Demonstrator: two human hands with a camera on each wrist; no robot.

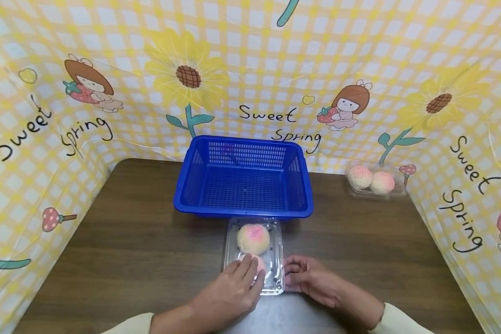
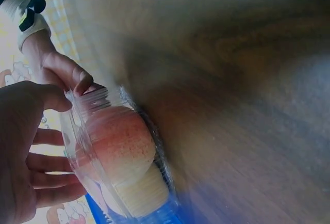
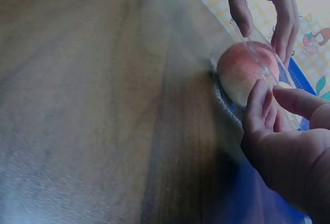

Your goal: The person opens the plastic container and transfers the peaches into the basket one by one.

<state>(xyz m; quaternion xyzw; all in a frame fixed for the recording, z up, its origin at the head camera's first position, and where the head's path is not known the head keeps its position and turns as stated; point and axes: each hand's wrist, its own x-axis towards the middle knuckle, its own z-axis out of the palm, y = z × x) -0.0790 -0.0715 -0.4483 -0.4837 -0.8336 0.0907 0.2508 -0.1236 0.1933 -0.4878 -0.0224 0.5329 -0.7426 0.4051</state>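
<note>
A clear plastic clamshell box (image 1: 275, 278) lies on the table with two pink and cream peaches in it. The far peach (image 1: 253, 239) shows whole through the lid; the near peach (image 1: 254, 263) is partly hidden under my left hand (image 1: 235, 287). That hand rests on the lid with its fingers extended, and in the left wrist view its thumb touches the box's edge. At the box's right edge, my right hand (image 1: 311, 280) pinches the rim between thumb and fingers, as the right wrist view shows.
A blue plastic basket (image 1: 244, 213) stands just beyond the box, its near rim close to the box's far end. Another clear box (image 1: 388, 192) with two peaches sits at the back right. Patterned cloth (image 1: 250, 69) surrounds the table's back and sides.
</note>
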